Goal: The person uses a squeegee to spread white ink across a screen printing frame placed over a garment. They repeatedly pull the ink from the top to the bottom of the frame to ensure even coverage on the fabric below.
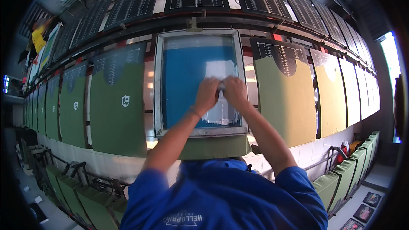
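Both hands, left and right, clenched a squeegee mid-screen, seemingly midway through a white ink pass; finishing called for steady, even pressure.

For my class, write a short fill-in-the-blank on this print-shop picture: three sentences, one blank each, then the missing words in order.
1. The left hand and the right hand grip one squeegee on a framed screen whose mesh is ____ in colour.
2. The ink smeared on the mesh beneath the hands is ____.
3. The green garment piece left of the screen bears a small white ____-shaped emblem.

Missing words: blue; white; shield
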Action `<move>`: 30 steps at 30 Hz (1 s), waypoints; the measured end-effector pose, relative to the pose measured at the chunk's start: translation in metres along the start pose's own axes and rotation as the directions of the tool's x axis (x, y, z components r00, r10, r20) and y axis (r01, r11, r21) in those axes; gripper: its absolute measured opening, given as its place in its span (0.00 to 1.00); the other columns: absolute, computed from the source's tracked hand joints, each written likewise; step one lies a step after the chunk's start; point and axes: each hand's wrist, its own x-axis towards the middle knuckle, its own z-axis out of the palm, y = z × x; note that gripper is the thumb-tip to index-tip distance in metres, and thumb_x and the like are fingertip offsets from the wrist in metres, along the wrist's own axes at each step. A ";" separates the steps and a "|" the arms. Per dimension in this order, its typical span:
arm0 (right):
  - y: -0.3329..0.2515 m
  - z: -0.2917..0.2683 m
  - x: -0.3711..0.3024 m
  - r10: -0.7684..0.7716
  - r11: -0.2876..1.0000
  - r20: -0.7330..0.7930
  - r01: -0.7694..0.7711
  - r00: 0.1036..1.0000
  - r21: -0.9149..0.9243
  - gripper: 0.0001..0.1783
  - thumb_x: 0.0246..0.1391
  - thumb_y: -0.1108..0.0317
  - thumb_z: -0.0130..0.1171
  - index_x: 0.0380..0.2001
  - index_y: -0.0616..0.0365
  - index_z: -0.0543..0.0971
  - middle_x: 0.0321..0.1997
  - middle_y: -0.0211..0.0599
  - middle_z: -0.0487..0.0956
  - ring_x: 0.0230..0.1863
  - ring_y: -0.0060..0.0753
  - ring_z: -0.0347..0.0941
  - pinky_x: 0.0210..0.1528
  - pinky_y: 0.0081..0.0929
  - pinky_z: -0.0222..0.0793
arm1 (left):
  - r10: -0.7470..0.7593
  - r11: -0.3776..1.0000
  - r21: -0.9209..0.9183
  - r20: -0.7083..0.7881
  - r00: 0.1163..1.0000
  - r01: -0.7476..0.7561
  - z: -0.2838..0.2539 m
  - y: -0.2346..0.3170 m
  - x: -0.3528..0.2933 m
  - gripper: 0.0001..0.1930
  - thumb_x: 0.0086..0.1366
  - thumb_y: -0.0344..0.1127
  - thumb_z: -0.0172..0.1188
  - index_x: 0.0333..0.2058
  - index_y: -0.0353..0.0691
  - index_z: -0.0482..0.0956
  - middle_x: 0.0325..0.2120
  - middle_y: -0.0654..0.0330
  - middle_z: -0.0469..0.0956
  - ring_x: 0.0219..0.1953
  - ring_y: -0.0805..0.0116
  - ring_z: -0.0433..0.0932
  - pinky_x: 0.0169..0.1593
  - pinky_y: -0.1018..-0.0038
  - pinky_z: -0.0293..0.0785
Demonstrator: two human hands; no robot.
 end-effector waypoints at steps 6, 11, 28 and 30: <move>0.007 -0.025 0.043 -0.036 0.999 0.143 0.036 0.989 0.009 0.05 0.41 0.76 0.61 0.26 0.59 0.81 0.36 0.46 0.80 0.43 0.52 0.77 0.45 0.44 0.74 | -0.048 0.998 0.046 0.016 0.999 0.047 -0.013 0.000 0.037 0.09 0.53 0.20 0.60 0.33 0.36 0.77 0.34 0.51 0.76 0.40 0.48 0.74 0.47 0.59 0.66; -0.012 -0.030 -0.016 -0.055 0.998 0.062 0.057 0.997 -0.021 0.09 0.42 0.79 0.58 0.30 0.60 0.80 0.39 0.46 0.79 0.46 0.51 0.75 0.48 0.43 0.73 | 0.044 0.997 0.074 -0.083 0.996 -0.038 -0.021 0.037 -0.013 0.12 0.51 0.19 0.58 0.36 0.35 0.76 0.35 0.51 0.76 0.42 0.46 0.73 0.47 0.58 0.66; -0.001 -0.019 -0.196 0.075 0.892 -0.132 -0.008 0.988 0.451 0.30 0.48 0.65 0.65 0.55 0.61 0.72 0.57 0.47 0.71 0.62 0.50 0.63 0.65 0.43 0.59 | -0.192 0.930 0.290 -0.143 0.971 0.226 -0.027 0.061 -0.171 0.20 0.65 0.42 0.60 0.50 0.35 0.73 0.52 0.50 0.72 0.54 0.47 0.69 0.59 0.54 0.64; 0.016 -0.008 -0.199 0.412 0.795 -0.145 -0.278 0.899 0.539 0.24 0.58 0.63 0.59 0.55 0.63 0.71 0.57 0.48 0.71 0.61 0.51 0.65 0.64 0.43 0.60 | -0.311 0.858 0.290 -0.363 0.879 0.423 -0.047 0.026 -0.177 0.21 0.67 0.44 0.59 0.50 0.34 0.74 0.51 0.47 0.73 0.53 0.45 0.69 0.58 0.54 0.65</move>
